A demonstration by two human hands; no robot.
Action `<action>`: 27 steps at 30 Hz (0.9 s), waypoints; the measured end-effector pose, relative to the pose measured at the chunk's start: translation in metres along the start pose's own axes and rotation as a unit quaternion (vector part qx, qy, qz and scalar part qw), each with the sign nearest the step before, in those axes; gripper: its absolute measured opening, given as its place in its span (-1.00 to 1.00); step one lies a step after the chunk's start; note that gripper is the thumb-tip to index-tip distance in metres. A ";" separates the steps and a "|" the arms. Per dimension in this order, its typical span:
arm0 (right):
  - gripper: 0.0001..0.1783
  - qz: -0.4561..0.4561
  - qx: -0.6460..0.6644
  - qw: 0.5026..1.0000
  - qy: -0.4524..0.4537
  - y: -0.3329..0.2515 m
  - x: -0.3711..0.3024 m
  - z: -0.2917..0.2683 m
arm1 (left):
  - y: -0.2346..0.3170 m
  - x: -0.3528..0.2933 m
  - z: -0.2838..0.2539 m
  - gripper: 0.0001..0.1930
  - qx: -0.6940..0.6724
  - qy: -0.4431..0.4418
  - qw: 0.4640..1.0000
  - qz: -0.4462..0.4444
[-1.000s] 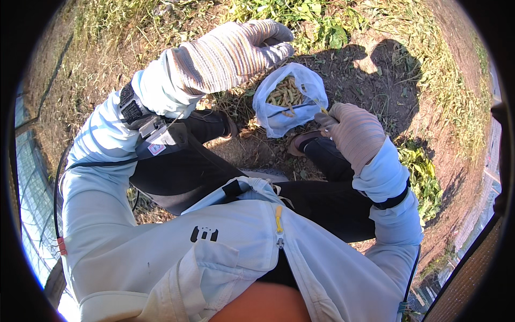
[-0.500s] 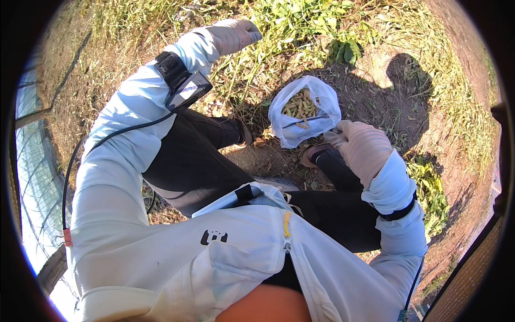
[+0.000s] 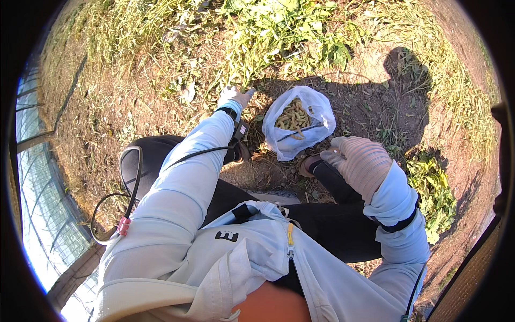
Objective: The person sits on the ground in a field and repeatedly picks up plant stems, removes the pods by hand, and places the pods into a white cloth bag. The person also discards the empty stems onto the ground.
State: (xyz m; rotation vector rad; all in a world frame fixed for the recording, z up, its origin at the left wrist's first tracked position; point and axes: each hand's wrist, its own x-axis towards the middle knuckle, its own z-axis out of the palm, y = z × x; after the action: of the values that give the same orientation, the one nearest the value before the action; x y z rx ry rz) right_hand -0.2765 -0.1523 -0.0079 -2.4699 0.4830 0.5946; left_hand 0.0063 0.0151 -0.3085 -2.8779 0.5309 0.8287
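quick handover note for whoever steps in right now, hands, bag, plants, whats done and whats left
Left hand, in a pale knit glove, is stretched out into the heap of leafy green uprooted plants; whether its fingers have closed on a stem cannot be told.
Right hand, gloved, sits by the knee beside the translucent white plastic bag; its grip is not visible.
The bag stands open on bare soil between the feet, partly filled with tan pods.
Done: a good layer of pods is in the bag.
Left: many plants lie ahead, and a smaller green clump lies to the right.
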 end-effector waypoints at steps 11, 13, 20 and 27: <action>-0.59 -0.024 -0.017 0.998 -0.049 -0.006 0.008 -0.001 | -0.006 0.029 -0.011 -0.66 -0.517 -0.136 0.842 -0.068; -0.60 -0.033 -0.045 0.997 -0.048 -0.006 0.007 0.001 | -0.014 0.033 -0.037 -0.75 -0.238 -0.091 0.963 0.084; -0.65 -0.067 -0.063 0.995 -0.041 -0.005 0.006 0.008 | -0.014 0.006 -0.224 -0.87 -0.298 -0.011 0.939 0.168; -0.69 -0.070 -0.073 0.992 -0.070 -0.002 0.007 0.014 | -0.015 -0.138 -0.308 -0.87 -0.489 0.093 0.823 0.275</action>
State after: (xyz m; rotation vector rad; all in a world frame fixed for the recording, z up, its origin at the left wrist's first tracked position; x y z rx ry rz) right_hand -0.2744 -0.1442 -0.0210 -2.5493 0.2163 0.7636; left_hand 0.0557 0.0124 0.0256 -3.8238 1.3496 1.1542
